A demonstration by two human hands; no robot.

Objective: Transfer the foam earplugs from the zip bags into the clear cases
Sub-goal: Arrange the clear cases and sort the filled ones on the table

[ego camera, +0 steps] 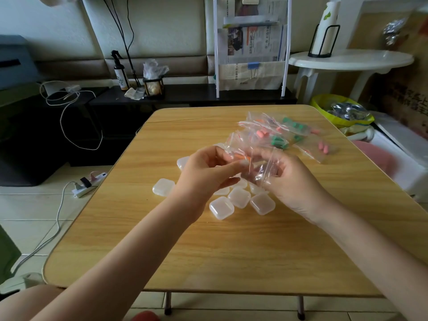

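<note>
Both my hands hold one small clear zip bag [266, 167] above the wooden table [231, 251]. My left hand [206, 172] pinches its left side near an orange earplug [240, 156] inside. My right hand [289, 181] grips the bag's right side. Several clear square cases [221, 207] lie shut on the table under and in front of my hands; one case [163, 186] sits apart to the left. A heap of zip bags [284, 133] with pink and green earplugs lies behind my hands, toward the right.
A yellow bin [340, 112] and a white round table [349, 60] stand past the table's far right corner. A dark low shelf with a spray bottle [121, 75] runs behind. A power strip [88, 184] and cables lie on the floor at left.
</note>
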